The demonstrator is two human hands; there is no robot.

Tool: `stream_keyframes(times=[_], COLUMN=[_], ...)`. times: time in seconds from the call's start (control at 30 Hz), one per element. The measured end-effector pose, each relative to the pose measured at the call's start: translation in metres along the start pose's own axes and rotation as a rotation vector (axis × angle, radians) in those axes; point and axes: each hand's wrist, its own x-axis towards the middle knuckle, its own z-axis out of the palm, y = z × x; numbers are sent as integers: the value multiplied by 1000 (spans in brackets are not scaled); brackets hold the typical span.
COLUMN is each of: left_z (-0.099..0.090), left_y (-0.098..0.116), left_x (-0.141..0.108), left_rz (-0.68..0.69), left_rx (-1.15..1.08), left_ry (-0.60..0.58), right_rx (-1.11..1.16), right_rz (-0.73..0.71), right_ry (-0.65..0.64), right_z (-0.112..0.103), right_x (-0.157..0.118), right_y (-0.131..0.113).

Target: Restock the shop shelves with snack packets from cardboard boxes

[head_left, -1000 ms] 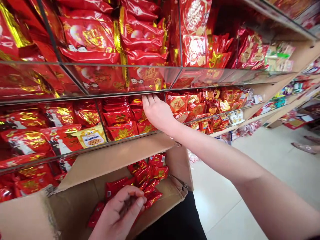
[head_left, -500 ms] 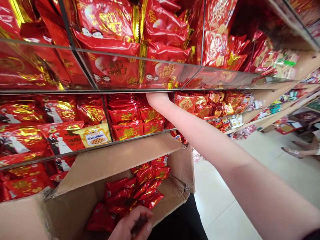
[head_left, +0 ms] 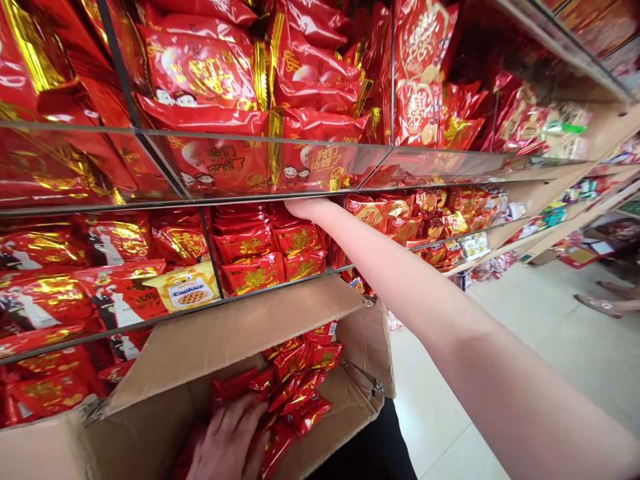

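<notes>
My left hand [head_left: 227, 437] is inside an open cardboard box [head_left: 240, 320], lying palm down on red snack packets [head_left: 295, 387] with gold print. Its fingers are stretched out and slightly apart over the packets; the fingertips are partly hidden. Above the box, my right hand [head_left: 300, 209] reaches into a shelf compartment, over stacked rows of similar red packets [head_left: 255, 273]. The shelf ledge and the dark space behind hide its fingers, so what it holds does not show.
A clear-fronted upper shelf [head_left: 215, 163] with larger red packets runs just above my right hand. A yellow cookie packet [head_left: 187, 287] sits left of the compartment divider. Tiled floor [head_left: 425, 380] shows at the right, with another person's feet [head_left: 600, 303] farther off.
My left hand has moved up and left and now lies on the packets in the box. My right hand stays in the compartment. The view has tilted slightly upward.
</notes>
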Motion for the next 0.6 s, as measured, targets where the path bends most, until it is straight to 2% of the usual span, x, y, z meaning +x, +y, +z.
stream_keyframes(times=[0.07, 0.13, 0.2, 0.27, 0.3, 0.37, 0.4, 0.43, 0.53, 0.6], left_z=[5, 11, 16, 18, 19, 19, 19, 19, 17, 13], left_y=[-16, -32, -44, -52, -54, -54, -53, -53, -51, -46], left_x=[5, 9, 14, 17, 17, 17, 16, 14, 9, 4], left_rz=[-84, -183, -207, -178, -162, -156, -160, -160, -165, -118], left_rx=[272, 419, 418, 339, 303, 273, 274, 275, 286, 225], left_ry=[91, 74, -13, -77, -93, -97, -91, -79, -14, 68], right_rx=[-33, -63, -80, -76, -55, 51, 131, 199, 305, 394], right_rz=[-57, -123, -177, -246, -322, -512, -615, -658, -489, -288], right_ry=[-68, -63, 38, 154, 159, 60, -32, -146, -366, -393], right_z=[-8, -20, -32, -39, -38, -24, -11, 6, 62, 87], right_x=[-11, -33, -68, -117, -146, -205, -233, -259, -317, -334], right_y=[-2, -7, -18, -33, -41, -53, -56, -58, -55, -51])
